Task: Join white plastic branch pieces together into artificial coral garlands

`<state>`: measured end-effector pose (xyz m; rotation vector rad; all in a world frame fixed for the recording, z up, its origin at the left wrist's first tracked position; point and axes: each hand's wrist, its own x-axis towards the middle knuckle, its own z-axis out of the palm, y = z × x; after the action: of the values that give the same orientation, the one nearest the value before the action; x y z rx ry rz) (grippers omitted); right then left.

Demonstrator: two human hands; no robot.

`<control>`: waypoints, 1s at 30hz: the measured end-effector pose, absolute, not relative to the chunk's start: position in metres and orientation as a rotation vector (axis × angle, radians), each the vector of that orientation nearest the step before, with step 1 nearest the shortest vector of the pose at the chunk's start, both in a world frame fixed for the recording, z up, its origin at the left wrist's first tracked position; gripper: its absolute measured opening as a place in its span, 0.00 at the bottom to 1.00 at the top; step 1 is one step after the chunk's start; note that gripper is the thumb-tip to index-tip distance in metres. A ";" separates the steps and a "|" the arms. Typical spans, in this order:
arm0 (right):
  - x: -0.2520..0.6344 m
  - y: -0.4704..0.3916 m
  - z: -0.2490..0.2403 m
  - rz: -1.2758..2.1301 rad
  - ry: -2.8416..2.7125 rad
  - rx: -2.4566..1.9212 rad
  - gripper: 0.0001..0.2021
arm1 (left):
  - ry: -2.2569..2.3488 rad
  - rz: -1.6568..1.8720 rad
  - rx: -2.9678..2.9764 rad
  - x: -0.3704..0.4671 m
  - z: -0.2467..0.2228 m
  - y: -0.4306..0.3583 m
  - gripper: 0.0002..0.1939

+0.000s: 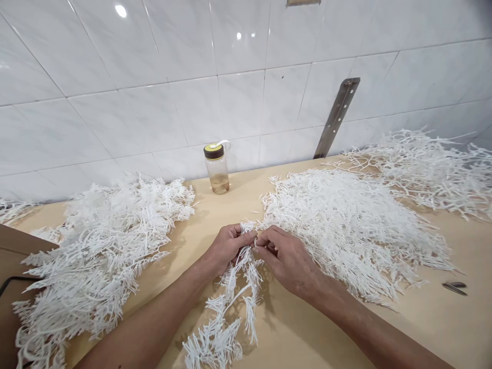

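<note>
The white, twiggy strand hangs down from the left hand, over the near part of the table. It looks light and bendy, like soft plastic, and its thin tips could tangle or snap, so the thicker stem seems the best place to hold. The left hand pinches it near the top. The right hand has its fingers curled close beside it; I cannot tell if they grip it. One white pile lies to the left, another pile to the right. The bottle behind shows no words I can read.
</note>
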<state>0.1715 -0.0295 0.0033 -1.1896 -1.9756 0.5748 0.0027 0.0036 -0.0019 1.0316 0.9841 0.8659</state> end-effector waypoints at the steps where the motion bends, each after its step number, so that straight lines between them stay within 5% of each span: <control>1: 0.170 -0.032 0.004 0.604 -2.001 -1.170 0.08 | 0.989 0.863 1.036 0.002 -0.003 0.005 0.23; 6: 0.160 -0.046 0.010 0.681 -2.231 -1.032 0.07 | 1.114 0.902 1.037 -0.003 -0.006 0.014 0.23; 18: 0.208 -0.017 0.018 0.180 -1.847 -1.472 0.05 | 1.096 0.708 1.299 -0.001 0.003 0.004 0.25; 30: 0.200 -0.027 0.019 0.581 -2.052 -1.161 0.11 | 1.051 0.680 1.477 0.005 0.004 -0.001 0.26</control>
<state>0.1999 -0.0266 0.0192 -1.1613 -2.0522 0.5808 0.0051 -0.0008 0.0039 1.4769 1.0508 0.6801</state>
